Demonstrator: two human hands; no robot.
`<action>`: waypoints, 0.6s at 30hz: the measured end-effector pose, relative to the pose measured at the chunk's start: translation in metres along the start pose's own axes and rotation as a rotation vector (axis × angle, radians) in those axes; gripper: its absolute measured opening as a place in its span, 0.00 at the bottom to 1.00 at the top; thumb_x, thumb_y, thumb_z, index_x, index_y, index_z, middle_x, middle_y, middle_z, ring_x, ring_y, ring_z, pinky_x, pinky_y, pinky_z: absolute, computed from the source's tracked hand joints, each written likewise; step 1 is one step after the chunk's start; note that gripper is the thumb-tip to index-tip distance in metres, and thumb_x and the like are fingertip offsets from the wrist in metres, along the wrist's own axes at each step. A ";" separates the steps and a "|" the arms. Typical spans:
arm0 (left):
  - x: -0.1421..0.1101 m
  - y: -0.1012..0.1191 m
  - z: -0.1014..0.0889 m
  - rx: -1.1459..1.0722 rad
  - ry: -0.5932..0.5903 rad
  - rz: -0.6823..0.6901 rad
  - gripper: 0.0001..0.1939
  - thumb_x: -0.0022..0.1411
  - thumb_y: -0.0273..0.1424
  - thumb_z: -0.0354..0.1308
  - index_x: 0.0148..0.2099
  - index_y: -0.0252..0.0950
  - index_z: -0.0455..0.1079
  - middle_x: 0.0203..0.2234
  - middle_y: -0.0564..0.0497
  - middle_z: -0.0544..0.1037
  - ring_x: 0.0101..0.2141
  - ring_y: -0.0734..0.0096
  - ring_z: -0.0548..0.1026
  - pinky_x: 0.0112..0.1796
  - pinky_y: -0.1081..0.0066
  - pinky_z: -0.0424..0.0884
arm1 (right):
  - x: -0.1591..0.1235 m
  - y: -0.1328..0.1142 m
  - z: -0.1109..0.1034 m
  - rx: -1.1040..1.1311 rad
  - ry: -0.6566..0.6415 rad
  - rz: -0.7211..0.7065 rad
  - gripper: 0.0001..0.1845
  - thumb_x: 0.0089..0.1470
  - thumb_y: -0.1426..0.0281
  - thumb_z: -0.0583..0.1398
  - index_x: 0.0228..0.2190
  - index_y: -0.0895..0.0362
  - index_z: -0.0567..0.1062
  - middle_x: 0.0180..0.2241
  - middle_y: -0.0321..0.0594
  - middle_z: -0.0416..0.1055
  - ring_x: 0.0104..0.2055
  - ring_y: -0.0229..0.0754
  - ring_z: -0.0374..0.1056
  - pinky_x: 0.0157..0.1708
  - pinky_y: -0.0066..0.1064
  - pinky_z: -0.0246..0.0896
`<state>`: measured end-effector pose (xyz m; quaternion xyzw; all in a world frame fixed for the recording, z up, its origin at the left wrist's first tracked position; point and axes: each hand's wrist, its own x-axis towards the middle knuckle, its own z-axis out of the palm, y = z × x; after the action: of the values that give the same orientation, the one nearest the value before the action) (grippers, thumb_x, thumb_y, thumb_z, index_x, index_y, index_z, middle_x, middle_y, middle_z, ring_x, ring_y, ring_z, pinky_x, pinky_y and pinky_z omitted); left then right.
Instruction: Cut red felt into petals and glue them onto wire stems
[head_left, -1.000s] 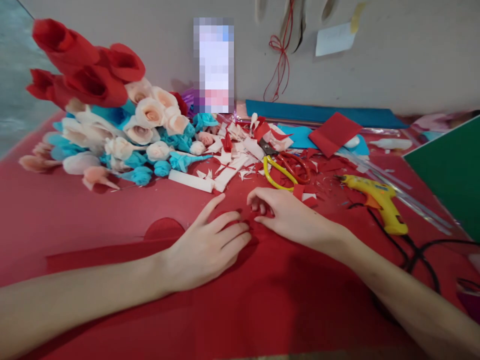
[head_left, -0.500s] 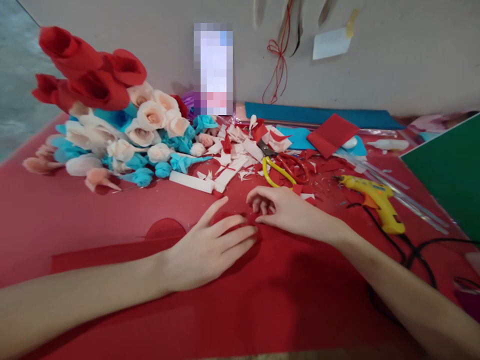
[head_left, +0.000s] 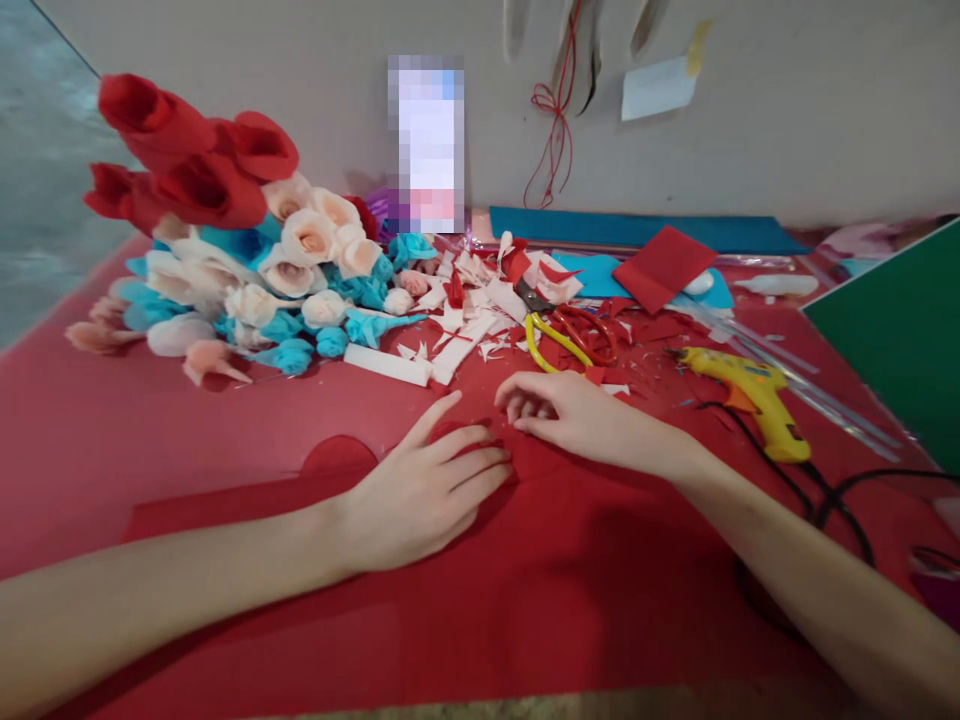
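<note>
My left hand (head_left: 431, 490) lies palm down with its fingers spread, over a sheet of red paper (head_left: 225, 512) that is hard to tell from the red tabletop. Its fingertips rest close to my right hand (head_left: 547, 405). That hand is loosely curled, with a gap between thumb and fingers and nothing visible in them. A rounded piece of red paper (head_left: 339, 457) shows behind my left wrist. Just beyond my right hand are scissors (head_left: 562, 335) with one yellow and one red handle, lying open among paper scraps (head_left: 480, 290).
Paper flowers (head_left: 300, 240) in red, cream, peach and blue are heaped at the left. A yellow glue gun (head_left: 750, 395) with a black cord lies at the right, near clear glue sticks (head_left: 825, 395). A red square (head_left: 664, 268) lies behind. A blurred-out upright screen (head_left: 427, 150) leans on the wall.
The view has shifted slightly, so the flowers sit a little lower and further right. Both hands keep nearly the same pose and place.
</note>
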<state>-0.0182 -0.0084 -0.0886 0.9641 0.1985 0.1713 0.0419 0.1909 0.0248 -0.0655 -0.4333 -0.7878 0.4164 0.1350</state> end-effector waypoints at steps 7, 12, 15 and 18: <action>0.001 0.001 -0.003 -0.014 0.002 -0.007 0.14 0.60 0.25 0.47 0.48 0.31 0.66 0.40 0.50 0.75 0.44 0.64 0.66 0.55 0.54 0.47 | -0.017 -0.017 -0.018 -0.169 0.062 0.009 0.08 0.51 0.78 0.52 0.32 0.57 0.69 0.34 0.37 0.69 0.35 0.38 0.63 0.36 0.30 0.55; 0.001 0.003 -0.003 0.062 -0.008 -0.002 0.13 0.60 0.25 0.45 0.46 0.31 0.67 0.35 0.49 0.75 0.36 0.66 0.66 0.45 0.61 0.56 | -0.061 -0.010 -0.029 -0.371 -0.083 0.121 0.12 0.49 0.67 0.57 0.38 0.53 0.70 0.39 0.37 0.68 0.40 0.42 0.63 0.41 0.32 0.54; 0.002 0.004 -0.003 0.064 -0.044 -0.005 0.14 0.59 0.23 0.45 0.45 0.31 0.67 0.35 0.48 0.74 0.36 0.65 0.66 0.44 0.62 0.56 | -0.080 0.002 -0.023 -0.348 -0.093 0.153 0.19 0.46 0.67 0.60 0.42 0.54 0.67 0.43 0.39 0.65 0.45 0.44 0.59 0.45 0.33 0.52; 0.002 0.005 -0.003 0.032 -0.042 -0.001 0.15 0.59 0.21 0.43 0.45 0.31 0.66 0.35 0.47 0.74 0.36 0.64 0.66 0.43 0.61 0.56 | -0.086 0.009 -0.016 -0.297 -0.078 0.180 0.14 0.44 0.70 0.60 0.37 0.55 0.68 0.39 0.39 0.65 0.42 0.43 0.60 0.41 0.32 0.54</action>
<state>-0.0159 -0.0118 -0.0841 0.9679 0.2008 0.1477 0.0306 0.2557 -0.0326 -0.0493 -0.5008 -0.8033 0.3223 0.0010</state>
